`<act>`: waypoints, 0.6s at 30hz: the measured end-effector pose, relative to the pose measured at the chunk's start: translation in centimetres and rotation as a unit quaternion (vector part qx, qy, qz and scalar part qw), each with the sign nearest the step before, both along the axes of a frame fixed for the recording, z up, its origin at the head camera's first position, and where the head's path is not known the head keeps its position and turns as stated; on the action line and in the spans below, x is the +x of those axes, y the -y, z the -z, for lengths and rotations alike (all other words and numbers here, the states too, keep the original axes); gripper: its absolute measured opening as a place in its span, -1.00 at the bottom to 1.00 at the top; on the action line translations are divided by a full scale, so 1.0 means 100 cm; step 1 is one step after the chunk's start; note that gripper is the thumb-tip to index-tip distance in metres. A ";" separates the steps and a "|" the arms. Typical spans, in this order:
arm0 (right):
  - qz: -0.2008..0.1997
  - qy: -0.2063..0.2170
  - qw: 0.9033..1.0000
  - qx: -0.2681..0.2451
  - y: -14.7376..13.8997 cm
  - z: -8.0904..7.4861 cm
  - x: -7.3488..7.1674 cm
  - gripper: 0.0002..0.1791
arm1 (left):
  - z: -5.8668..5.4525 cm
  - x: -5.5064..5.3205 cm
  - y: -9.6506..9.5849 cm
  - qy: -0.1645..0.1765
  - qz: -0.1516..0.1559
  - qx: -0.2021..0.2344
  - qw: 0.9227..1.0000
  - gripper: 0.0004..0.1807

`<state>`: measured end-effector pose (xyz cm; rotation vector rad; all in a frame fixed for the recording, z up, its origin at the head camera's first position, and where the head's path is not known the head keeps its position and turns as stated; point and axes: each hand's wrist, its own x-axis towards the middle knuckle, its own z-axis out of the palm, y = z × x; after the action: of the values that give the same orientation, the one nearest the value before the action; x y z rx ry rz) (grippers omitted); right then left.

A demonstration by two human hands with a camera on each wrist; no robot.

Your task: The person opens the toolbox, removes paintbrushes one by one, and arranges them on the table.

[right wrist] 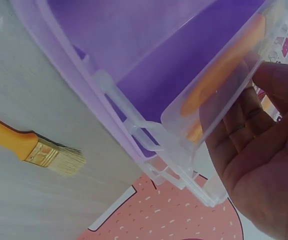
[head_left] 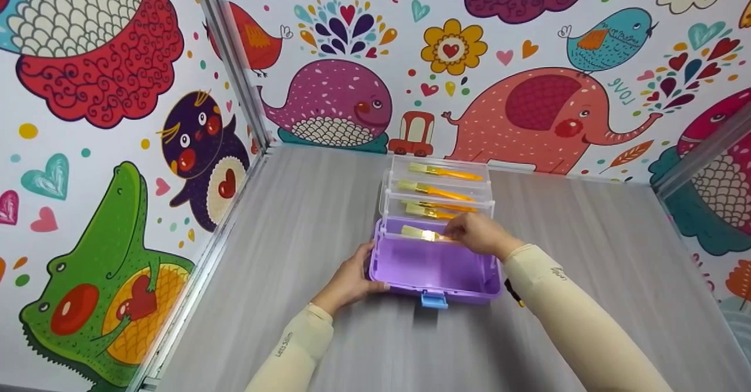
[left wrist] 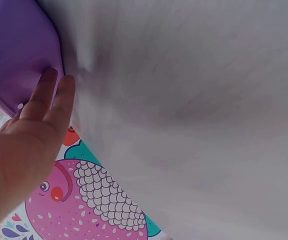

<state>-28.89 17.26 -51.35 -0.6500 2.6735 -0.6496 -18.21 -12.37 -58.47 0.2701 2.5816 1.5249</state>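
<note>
A purple storage box point(head_left: 437, 289) with a blue latch point(head_left: 434, 300) stands with its stepped clear trays point(head_left: 390, 195) spread out behind it. My left hand point(head_left: 352, 280) holds the box's front left corner, thumb at the front and fingers along the side wall; in the left wrist view two fingers point(left wrist: 41, 100) press that wall. At the lowest tray, my right hand point(head_left: 478, 233) pinches the handle of a flat paintbrush point(head_left: 419, 233), bristles pointing left. Through clear plastic, the right wrist view shows its orange handle point(right wrist: 229, 62) beside the fingers. Part of the handle is hidden by the hand in the head view.
More paintbrushes point(head_left: 449, 172) with orange handles lie in the upper trays. Another paintbrush point(right wrist: 34, 147) lies on the grey table point(head_left: 281, 233), right of the box. Printed cartoon walls point(head_left: 522, 116) enclose the back and sides.
</note>
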 end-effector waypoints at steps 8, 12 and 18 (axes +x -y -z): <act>-0.032 -0.013 0.999 -0.013 -0.001 -0.001 -0.003 -0.77 | -0.001 -0.001 0.000 0.005 -0.004 -0.006 1.000 0.08; -0.051 -0.016 0.998 -0.012 -0.001 -0.004 -0.003 -0.76 | -0.002 -0.001 -0.001 0.009 -0.005 -0.012 1.000 0.07; -0.052 0.001 0.999 -0.001 -0.001 -0.008 -0.007 -0.79 | -0.002 -0.001 -0.002 0.012 -0.006 0.000 1.000 0.08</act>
<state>-29.61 17.34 -50.58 -0.7833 2.6172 -0.6241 -18.31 -12.17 -58.23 0.2355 2.5685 1.5223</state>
